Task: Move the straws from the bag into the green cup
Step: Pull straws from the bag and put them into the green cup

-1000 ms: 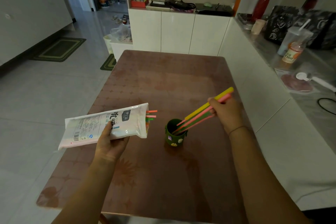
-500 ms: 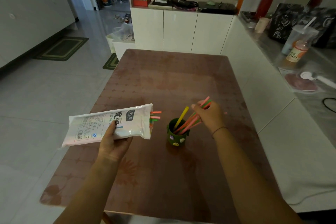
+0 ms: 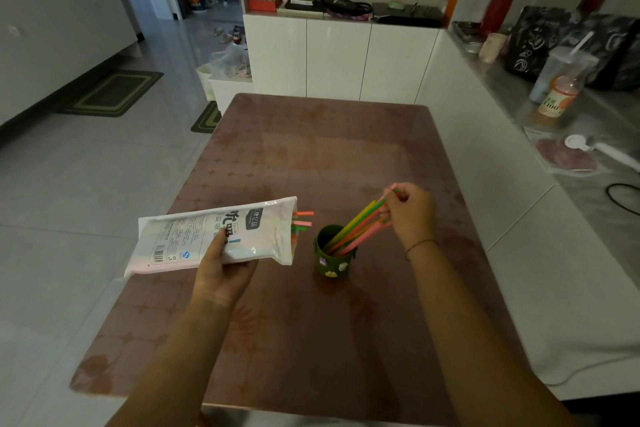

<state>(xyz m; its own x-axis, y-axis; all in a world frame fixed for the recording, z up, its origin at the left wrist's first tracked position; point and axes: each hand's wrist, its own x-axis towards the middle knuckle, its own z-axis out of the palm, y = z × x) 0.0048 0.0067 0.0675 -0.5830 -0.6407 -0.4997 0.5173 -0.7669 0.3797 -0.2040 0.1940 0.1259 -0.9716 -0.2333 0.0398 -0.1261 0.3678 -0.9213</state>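
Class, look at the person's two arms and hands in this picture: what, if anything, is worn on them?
Both forearms are bare, with no sleeves in view. The left hand wears no ring, watch or glove that shows. The right hand is bare too, but a thin dark bracelet circles its wrist. No markings can be made out on either arm.

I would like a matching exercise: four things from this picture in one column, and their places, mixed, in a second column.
1. straw bag
2. green cup
3. yellow straw
4. orange drink bottle

a. on the grey counter
b. standing on the brown table
c. held in the left hand
d. leaning in the cup

Pairs: 1-c, 2-b, 3-d, 4-a
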